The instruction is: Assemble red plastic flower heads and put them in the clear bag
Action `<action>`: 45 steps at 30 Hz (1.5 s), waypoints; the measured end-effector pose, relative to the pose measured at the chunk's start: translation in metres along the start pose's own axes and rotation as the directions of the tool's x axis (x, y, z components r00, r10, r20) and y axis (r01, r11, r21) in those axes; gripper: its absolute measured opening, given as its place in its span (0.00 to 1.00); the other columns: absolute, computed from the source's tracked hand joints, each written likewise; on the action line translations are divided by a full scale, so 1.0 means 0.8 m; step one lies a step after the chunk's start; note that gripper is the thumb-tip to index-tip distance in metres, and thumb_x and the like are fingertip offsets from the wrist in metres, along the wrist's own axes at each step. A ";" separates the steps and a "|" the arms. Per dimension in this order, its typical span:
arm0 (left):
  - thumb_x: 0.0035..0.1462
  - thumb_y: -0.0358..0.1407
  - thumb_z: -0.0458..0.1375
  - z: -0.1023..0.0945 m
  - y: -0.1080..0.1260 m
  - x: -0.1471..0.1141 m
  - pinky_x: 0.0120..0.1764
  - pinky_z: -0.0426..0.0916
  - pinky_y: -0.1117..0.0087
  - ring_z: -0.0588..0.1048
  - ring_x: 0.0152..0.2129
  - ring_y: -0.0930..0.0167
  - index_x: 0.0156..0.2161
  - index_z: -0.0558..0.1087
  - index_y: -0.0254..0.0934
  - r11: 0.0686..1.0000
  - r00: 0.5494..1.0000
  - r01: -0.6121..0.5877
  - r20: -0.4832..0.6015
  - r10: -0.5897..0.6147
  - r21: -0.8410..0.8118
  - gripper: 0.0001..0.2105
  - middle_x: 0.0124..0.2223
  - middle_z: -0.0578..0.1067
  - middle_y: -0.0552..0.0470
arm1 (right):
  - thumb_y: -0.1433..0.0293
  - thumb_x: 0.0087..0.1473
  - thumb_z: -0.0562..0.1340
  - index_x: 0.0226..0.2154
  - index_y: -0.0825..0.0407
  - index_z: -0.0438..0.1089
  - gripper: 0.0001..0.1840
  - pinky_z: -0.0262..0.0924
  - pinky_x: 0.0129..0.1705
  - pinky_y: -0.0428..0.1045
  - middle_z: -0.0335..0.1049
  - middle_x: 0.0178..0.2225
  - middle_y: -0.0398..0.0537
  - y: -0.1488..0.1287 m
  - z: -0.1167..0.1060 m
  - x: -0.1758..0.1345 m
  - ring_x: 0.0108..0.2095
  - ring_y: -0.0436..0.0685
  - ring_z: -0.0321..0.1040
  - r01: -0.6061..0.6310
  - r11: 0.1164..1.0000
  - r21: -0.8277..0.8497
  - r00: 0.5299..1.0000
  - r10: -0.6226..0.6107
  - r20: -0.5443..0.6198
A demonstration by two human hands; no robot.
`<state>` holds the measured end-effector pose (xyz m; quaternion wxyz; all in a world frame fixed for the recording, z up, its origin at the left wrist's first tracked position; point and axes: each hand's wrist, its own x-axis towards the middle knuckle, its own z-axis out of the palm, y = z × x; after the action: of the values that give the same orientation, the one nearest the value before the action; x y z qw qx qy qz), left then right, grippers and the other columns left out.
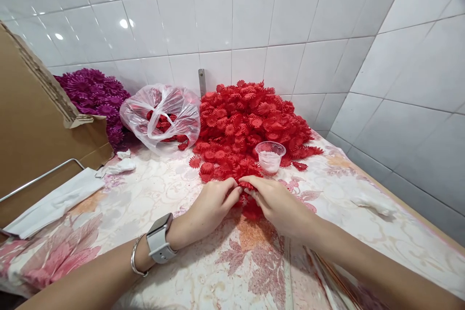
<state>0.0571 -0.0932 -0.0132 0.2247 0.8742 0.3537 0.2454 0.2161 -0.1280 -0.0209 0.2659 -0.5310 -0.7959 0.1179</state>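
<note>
My left hand (217,200) and my right hand (268,199) meet at the near edge of a heap of red artificial flower petals (250,121). A red flower petal piece (247,185) shows between my fingertips, pinched by my right hand. The thumb and forefinger of my left hand are pressed together beside it; what they grip is too small to make out. More red petals (251,209) lie under my hands. Just beyond my right hand stands a clear plastic cup (270,157) with something white inside. A watch (160,238) and a bangle (137,256) circle my left wrist.
A tied clear bag of red pieces (163,118) sits left of the heap, with purple artificial flowers (96,99) behind it. A cardboard box (39,106) takes up the far left. Crumpled white tissue (374,204) lies right on the floral tablecloth (203,271). Tiled walls (254,14) close the back and right.
</note>
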 end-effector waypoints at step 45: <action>0.53 0.29 0.52 -0.013 -0.012 0.004 0.38 0.68 0.71 0.73 0.34 0.72 0.38 0.70 0.35 0.971 0.968 -0.141 -0.234 0.094 -0.193 0.07 0.37 0.74 0.49 | 0.68 0.57 0.49 0.24 0.52 0.55 0.11 0.44 0.17 0.41 0.55 0.15 0.35 0.000 -0.008 0.004 0.15 0.43 0.48 -0.304 0.664 0.683 0.952 0.183 0.246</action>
<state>0.0476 -0.0822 -0.0097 0.2586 0.8323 0.2964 0.3907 0.2189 -0.1255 -0.0147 0.3694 -0.4769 -0.6272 0.4926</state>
